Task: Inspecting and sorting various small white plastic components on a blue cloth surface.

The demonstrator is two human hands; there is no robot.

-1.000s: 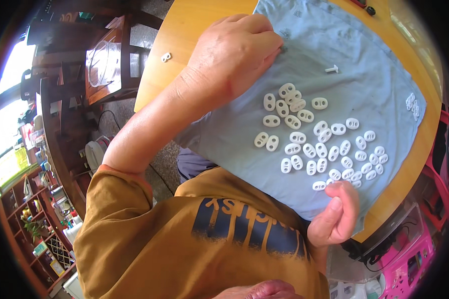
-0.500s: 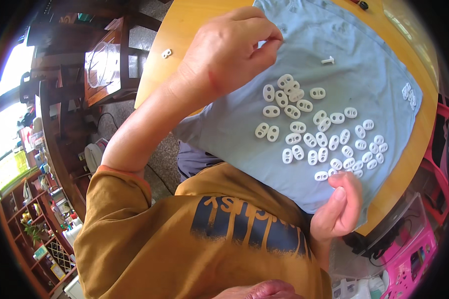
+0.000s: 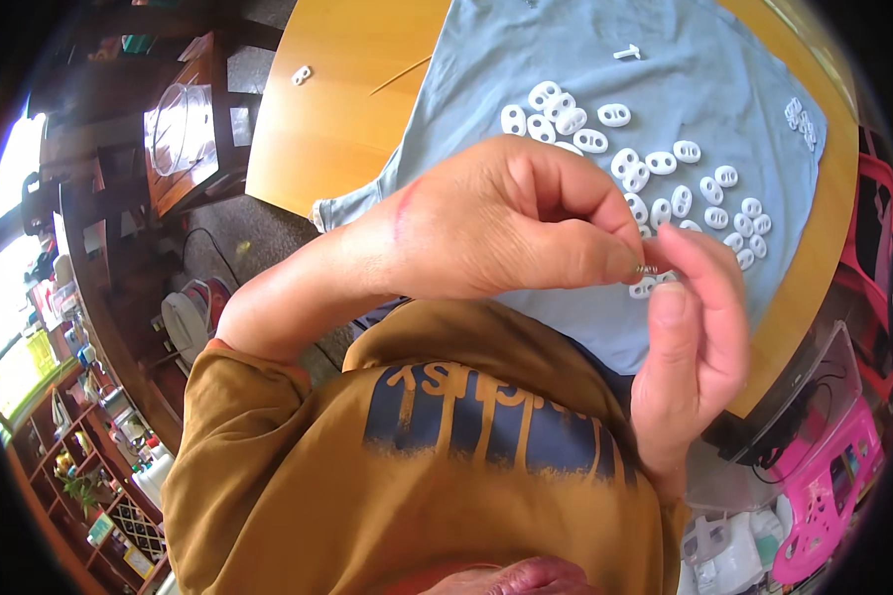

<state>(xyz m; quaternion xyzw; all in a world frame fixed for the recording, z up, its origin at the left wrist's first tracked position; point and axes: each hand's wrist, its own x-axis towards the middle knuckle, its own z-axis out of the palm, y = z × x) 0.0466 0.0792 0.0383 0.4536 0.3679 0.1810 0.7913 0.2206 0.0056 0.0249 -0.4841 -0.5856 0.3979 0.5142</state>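
Note:
My left hand [image 3: 526, 223] pinches a small metal coil spring [image 3: 647, 269] between thumb and forefinger, low over the near part of a light blue cloth [image 3: 575, 332]. Close to the spring's other end is my right hand [image 3: 700, 327], its fingers curled and thumb near the forefinger; a bit of white shows between them, too small to name. White oval two-hole cord locks [image 3: 614, 115] lie scattered on the cloth beyond both hands, some hidden behind my fingers. A white T-shaped plastic piece [image 3: 627, 53] lies farther back.
A cluster of small white parts [image 3: 800, 121] sits at the cloth's right edge. On the yellow wooden table [image 3: 337, 129] to the left lie one white piece [image 3: 302, 74] and a thin brown strip [image 3: 400, 75]. Pink plastic seats [image 3: 833, 496] stand at lower right.
My left hand has come from the far edge of the cloth toward me and right, meeting my right hand. My right hand has risen slightly. The view has shifted a little.

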